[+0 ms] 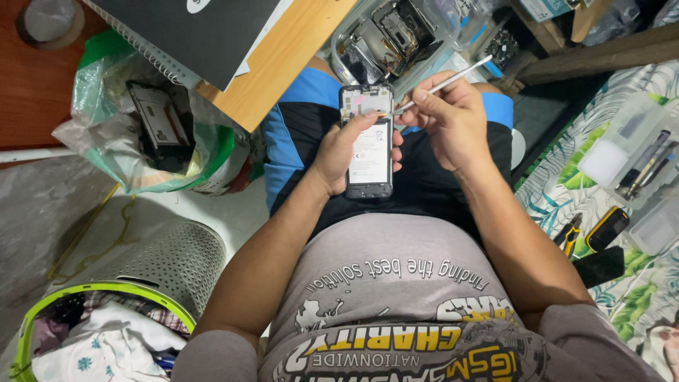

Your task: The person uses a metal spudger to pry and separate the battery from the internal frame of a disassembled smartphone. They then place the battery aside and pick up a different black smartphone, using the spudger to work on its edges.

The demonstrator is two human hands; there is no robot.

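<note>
While clutter crowds the floor point(42, 205), hands work.

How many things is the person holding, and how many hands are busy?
Opened phone with its back cover off: 1, held in the left hand
Thin white tool: 1, pinched in the right hand, its tip at the top of the phone
Hands busy: 2
Total things held: 2
</note>
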